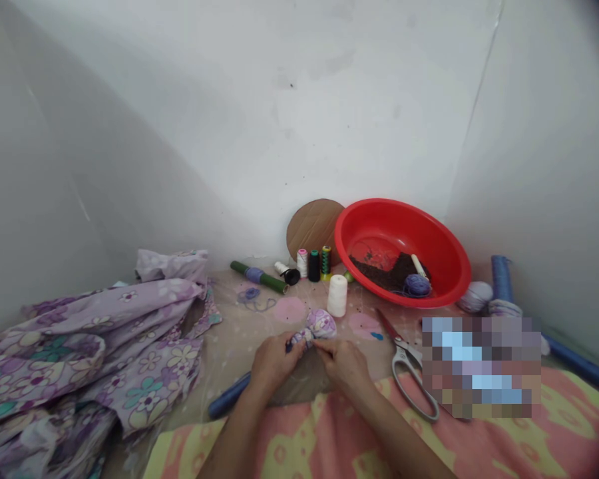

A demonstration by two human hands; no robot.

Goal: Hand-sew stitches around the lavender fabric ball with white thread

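Observation:
My left hand (pixel 274 359) is closed round a blue stick (pixel 229 396), whose near end sticks out below my wrist. At its far end sits a round head of purple-and-white floral cloth (pixel 322 324), gathered at the neck. Thumb and fingertips of my right hand (pixel 344 362) are pinched together against the gathered neck; whatever they hold is too small to make out. Just beyond the cloth head stands a white thread cone (pixel 337 296). Large scissors (pixel 404 362) with grey handles lie to the right of my right hand.
A red basin (pixel 459 266) holding dark material and a purple yarn ball (pixel 417 286) leans by the wall. Several thread spools (pixel 314 266) stand before a cardboard disc (pixel 312 226). Floral fabric (pixel 150 392) heaps at left; a green tube (pixel 269 279) lies behind. A blurred patch covers the right.

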